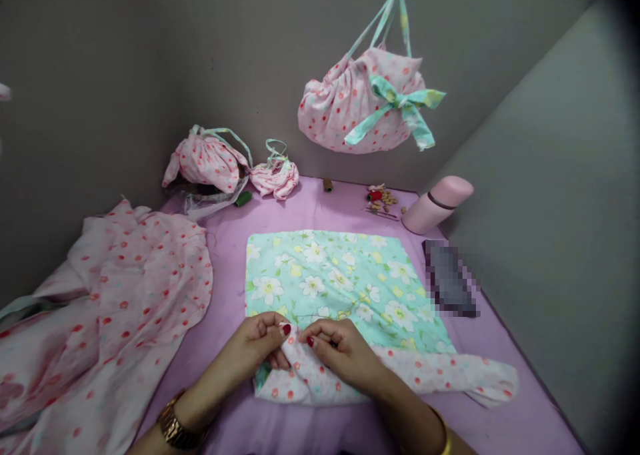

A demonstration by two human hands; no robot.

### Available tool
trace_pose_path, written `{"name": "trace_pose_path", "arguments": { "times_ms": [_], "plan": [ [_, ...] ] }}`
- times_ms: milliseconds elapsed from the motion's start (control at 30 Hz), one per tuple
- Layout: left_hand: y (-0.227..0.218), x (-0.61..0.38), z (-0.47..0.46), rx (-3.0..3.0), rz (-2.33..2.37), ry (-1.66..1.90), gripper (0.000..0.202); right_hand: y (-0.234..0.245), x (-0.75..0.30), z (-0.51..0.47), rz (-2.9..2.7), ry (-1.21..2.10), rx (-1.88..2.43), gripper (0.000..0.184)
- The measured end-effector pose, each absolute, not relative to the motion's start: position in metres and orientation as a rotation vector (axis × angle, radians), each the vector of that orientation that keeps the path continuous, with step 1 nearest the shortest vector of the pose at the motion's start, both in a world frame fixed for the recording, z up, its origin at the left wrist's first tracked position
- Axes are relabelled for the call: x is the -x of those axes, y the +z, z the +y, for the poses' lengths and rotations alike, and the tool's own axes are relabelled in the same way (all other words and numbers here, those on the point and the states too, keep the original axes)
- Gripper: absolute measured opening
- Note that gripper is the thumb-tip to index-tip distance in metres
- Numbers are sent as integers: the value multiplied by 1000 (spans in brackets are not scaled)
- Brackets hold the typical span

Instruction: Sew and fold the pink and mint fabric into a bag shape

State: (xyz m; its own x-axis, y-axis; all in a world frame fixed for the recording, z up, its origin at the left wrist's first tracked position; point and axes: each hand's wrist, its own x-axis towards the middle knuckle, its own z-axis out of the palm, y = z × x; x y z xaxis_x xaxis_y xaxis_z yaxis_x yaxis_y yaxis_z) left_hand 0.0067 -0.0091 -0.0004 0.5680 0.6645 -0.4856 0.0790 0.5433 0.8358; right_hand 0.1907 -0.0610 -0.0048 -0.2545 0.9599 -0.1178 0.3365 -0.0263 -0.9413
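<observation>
Two hands meet at the near edge of the floral cloth (335, 281), the left hand (261, 341) pinching pink dotted fabric (310, 383), the right hand (347, 353) narrow-fingered, its grip unclear; uneven tugging could pucker the layers.

A mint-green cloth (340, 281), printed with white and yellow flowers, lay spread on the bench (305, 211), nearly flat but faintly creased. Along its near edge I saw pink fabric (430, 373) dotted with red, rumpled, pinched up toward the left, its right end trailing past the green.
</observation>
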Motion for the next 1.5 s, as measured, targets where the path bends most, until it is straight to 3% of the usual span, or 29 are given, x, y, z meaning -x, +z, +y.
{"name": "trace_pose_path", "arguments": {
  "times_ms": [900,1500],
  "plan": [
    [-11,-4,-15,-1357,993,480,18,-5,-181,-59,-1652,1165,1445,19],
    [1,-5,-11,-1052,910,405,36,-4,-186,-59,-1621,1246,1401,20]
  ]
}}
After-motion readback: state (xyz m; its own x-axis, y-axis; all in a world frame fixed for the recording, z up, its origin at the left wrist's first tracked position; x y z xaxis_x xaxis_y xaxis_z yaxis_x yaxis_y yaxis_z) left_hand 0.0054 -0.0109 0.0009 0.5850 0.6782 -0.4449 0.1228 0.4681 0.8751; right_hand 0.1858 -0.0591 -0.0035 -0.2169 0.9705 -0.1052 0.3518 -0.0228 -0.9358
